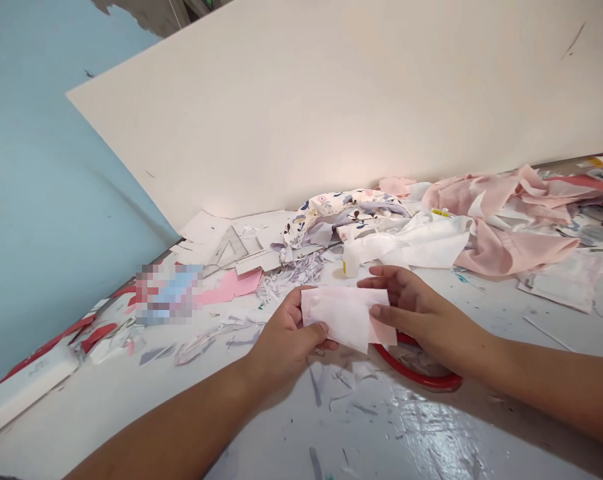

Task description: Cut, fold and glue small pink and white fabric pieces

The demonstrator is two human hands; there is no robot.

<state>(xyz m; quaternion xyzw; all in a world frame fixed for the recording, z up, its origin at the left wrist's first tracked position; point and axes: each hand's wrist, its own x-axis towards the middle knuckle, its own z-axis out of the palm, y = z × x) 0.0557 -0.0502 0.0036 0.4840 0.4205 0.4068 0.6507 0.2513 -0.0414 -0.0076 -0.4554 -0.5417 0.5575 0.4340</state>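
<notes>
A small pale pink fabric piece (342,315) is held between both my hands above the grey worktable (421,433). My left hand (284,340) pinches its left edge, thumb on top and fingers curled beneath. My right hand (416,310) grips its right edge with thumb over the cloth and fingers stretched along the back. Under my right hand lies a red-rimmed round object (421,377), partly hidden by the hand and the cloth.
Floral fabric (341,213), white cloth (421,243) and pink cloth (511,220) are heaped at the back right. A clear set square (227,250), pink paper (231,287), and paper scraps (291,273) litter the left. A large beige board (356,100) leans behind.
</notes>
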